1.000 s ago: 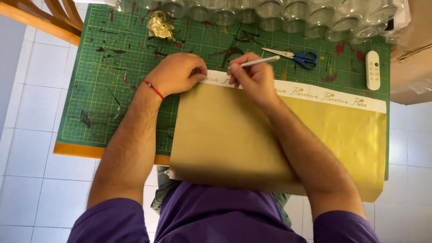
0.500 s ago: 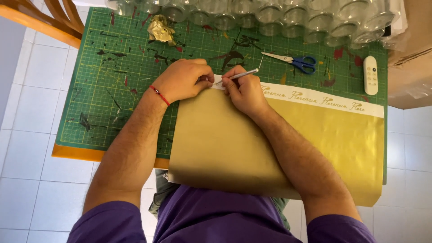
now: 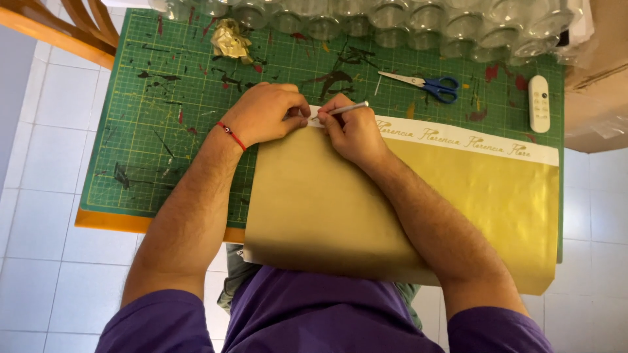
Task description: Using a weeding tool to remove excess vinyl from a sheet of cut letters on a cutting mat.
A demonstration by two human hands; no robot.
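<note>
A large gold sheet (image 3: pixel 327 202) with a white printed strip (image 3: pixel 471 138) along its far edge lies over a green cutting mat (image 3: pixel 176 150). My left hand (image 3: pixel 265 114), with a red bracelet at the wrist, presses down the sheet's far left corner. My right hand (image 3: pixel 353 131) grips a thin silver craft knife (image 3: pixel 347 108), its tip on the left end of the white strip, right next to my left fingertips.
Blue-handled scissors (image 3: pixel 425 83) lie on the mat beyond the sheet. A white remote (image 3: pixel 539 103) rests at the far right. A crumpled gold scrap (image 3: pixel 230 40) and a row of glass jars (image 3: pixel 392 19) line the back edge. A wooden chair (image 3: pixel 59 23) stands at the far left.
My right hand has drawn the knife leftward along the white strip, from mid-strip to its left end, meeting my left hand. The left hand stays on the corner.
</note>
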